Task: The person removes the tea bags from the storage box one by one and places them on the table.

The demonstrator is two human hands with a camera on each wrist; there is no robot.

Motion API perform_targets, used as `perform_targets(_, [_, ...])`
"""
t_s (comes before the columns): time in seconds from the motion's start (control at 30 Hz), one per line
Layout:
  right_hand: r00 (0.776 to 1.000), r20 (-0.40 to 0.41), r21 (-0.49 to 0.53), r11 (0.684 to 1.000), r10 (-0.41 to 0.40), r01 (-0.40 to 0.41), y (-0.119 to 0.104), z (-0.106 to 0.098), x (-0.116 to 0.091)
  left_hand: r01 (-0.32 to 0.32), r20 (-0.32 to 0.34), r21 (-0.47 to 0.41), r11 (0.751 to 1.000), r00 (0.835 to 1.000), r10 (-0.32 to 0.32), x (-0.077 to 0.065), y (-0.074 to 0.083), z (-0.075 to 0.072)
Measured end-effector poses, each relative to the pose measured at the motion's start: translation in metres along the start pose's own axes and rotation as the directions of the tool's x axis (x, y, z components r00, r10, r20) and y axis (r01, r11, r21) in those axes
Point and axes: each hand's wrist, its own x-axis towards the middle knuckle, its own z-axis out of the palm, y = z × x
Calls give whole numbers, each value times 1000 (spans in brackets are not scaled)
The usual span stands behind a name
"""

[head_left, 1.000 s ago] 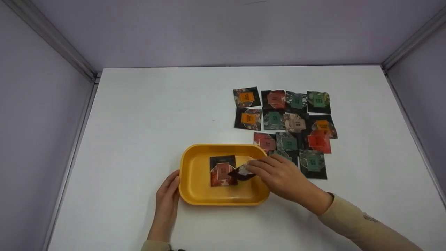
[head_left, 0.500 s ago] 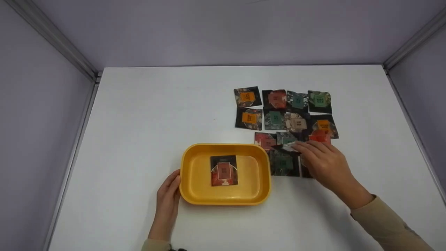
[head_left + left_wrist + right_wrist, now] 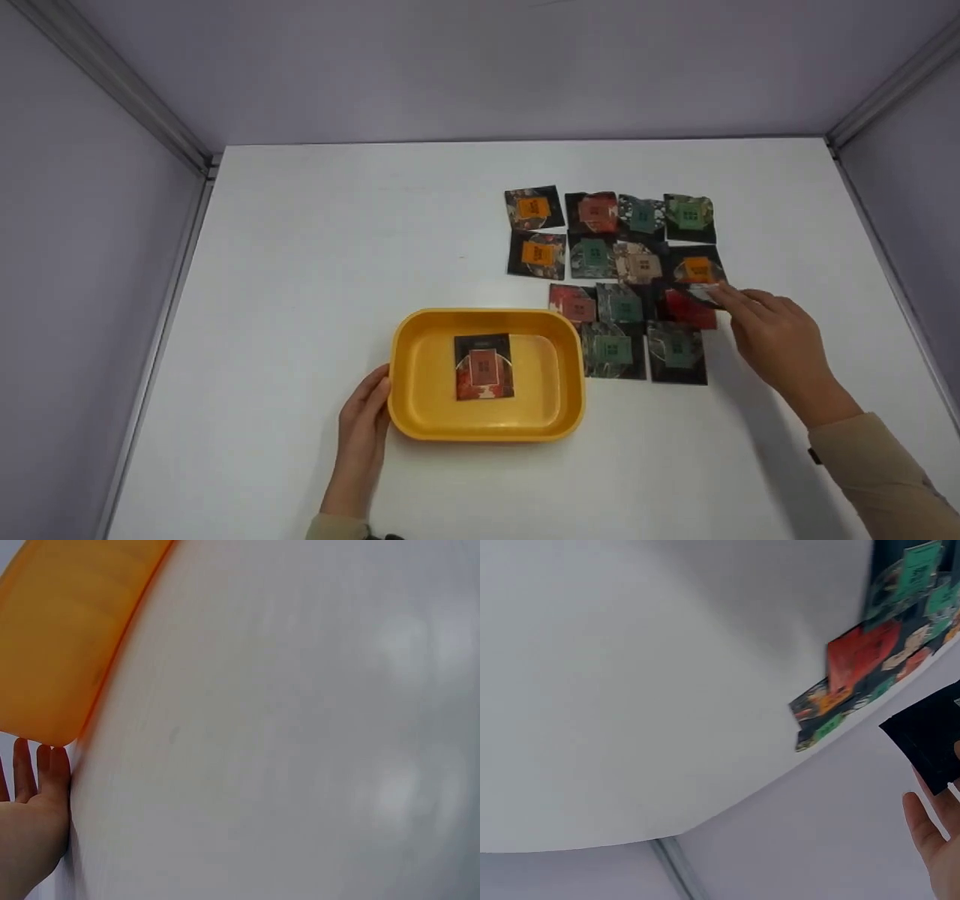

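Note:
In the head view a yellow plastic tray (image 3: 420, 420) holds one black-and-red sachet (image 3: 484, 367) lying flat. My left hand (image 3: 363, 420) touches the tray's left end; the left wrist view shows its fingers (image 3: 24, 769) straight against the orange-looking wall. Over at the right, my right hand (image 3: 780, 337) pinches a dark sachet (image 3: 926, 735) by its edge. The held sachet hangs tilted above a red sachet (image 3: 690, 311), partly covering it, just below an orange-labelled sachet (image 3: 699, 266). Part of the right hand is cut off in the right wrist view.
Several more sachets lie in rough rows right of the tray and behind it, among them a green-labelled sachet (image 3: 677, 356) and a beige-labelled sachet (image 3: 641, 264). Some overlap. The white table (image 3: 315, 247) meets pale walls at the back and sides.
My right hand has carried the held sachet from over the tray, rightward and back across the spread, to above the red sachet. The left hand and the tray stay where they were.

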Motion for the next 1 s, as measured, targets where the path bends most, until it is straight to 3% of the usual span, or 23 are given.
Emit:
perform_targets(0.2, [998, 9, -31, 998, 57, -57, 32, 2, -20, -16, 14, -21, 1000, 1000, 16, 0, -1, -1])
perform_targets(0.4, [988, 119, -34, 995, 98, -94, 50, 6, -35, -15, 21, -21, 1000, 1000, 16, 1, -2, -1])
perform_targets(0.7, [963, 255, 28, 995, 84, -95, 58, 12, -46, -15, 24, -22, 1000, 1000, 16, 0, -2, -1])
perform_targets(1.0, [952, 291, 49, 992, 96, -115, 54, 17, -47, -15, 14, -21, 1000, 1000, 15, 0, -3, -1])
